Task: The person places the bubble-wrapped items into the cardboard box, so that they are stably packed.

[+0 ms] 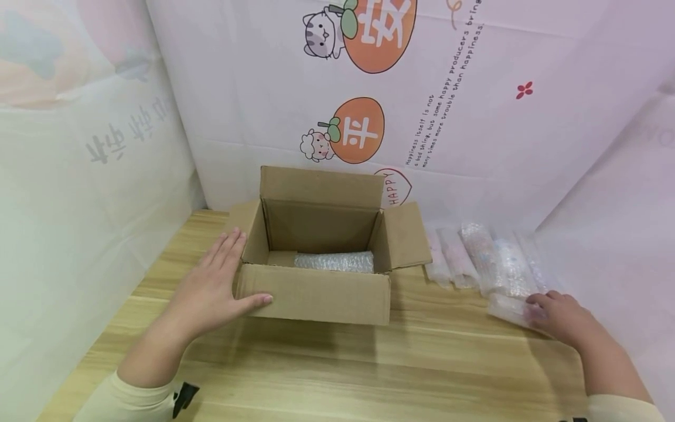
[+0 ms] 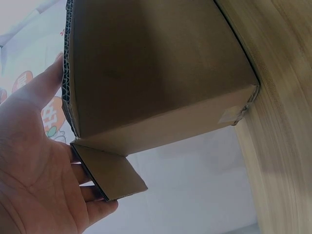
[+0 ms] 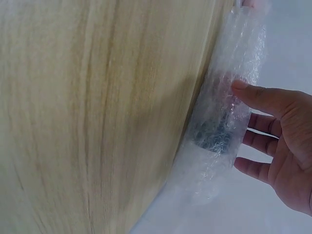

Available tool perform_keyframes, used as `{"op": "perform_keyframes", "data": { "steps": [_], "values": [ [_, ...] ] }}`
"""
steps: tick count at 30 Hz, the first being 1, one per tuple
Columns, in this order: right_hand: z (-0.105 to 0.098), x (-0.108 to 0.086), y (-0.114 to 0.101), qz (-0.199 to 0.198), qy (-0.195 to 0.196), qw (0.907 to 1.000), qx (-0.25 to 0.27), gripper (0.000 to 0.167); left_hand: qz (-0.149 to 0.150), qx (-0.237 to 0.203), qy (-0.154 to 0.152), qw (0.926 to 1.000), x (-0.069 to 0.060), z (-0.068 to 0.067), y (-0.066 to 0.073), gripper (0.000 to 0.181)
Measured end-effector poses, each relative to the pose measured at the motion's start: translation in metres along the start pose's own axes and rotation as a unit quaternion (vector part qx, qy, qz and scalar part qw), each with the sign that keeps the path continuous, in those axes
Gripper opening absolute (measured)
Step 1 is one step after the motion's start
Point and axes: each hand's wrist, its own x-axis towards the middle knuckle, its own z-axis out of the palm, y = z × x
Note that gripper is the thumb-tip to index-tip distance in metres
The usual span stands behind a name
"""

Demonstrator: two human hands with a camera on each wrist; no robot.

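White fabric sheets (image 1: 237,88) hang around the workspace; the back one is printed with orange fruit, cartoon animals and lettering. Below them is a pale wood-grain table (image 1: 448,363). On it, near the back sheet, stands a brown cardboard box (image 1: 321,225), its top flaps spread outward and the front flap (image 1: 327,296) folded down toward the viewer.

A person in cream sleeves (image 1: 129,398) reaches in from both lower corners, hands well apart. The left hand (image 1: 208,293) rests against the box's left front corner, fingers fairly straight along the left flap (image 2: 112,175) and thumb lying on the front flap. At the right, several clear bubble-wrapped bundles (image 1: 480,249) lie side by side on the table near the sheet. In front of them, the right hand (image 1: 564,316) grips one more clear bubble-wrapped roll (image 1: 508,309), thumb on one face and fingers at its side; reddish and dark patches show through the plastic. Another clear bubble-wrapped cylinder (image 1: 334,262) lies crosswise inside the box. A small black clip (image 1: 184,400) sits by the left cuff.
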Motion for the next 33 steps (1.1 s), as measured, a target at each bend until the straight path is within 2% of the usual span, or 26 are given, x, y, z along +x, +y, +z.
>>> {"op": "perform_keyframes", "data": {
  "steps": [4, 11, 33],
  "values": [
    [-0.003, -0.001, -0.002, -0.018, 0.002, 0.9997, 0.017, 0.045, 0.000, -0.004, 0.001, 1.0000, -0.001, -0.001, 0.001, 0.121],
    [-0.016, -0.003, -0.014, -0.018, -0.003, 0.9988, 0.046, 0.048, 0.000, -0.004, 0.002, 1.0000, -0.001, 0.000, 0.001, 0.120],
    [-0.065, 0.014, -0.068, -0.045, 0.024, 0.9974, 0.050, 0.055, -0.002, -0.009, 0.000, 1.0000, -0.001, 0.001, 0.000, 0.121]
  ]
}}
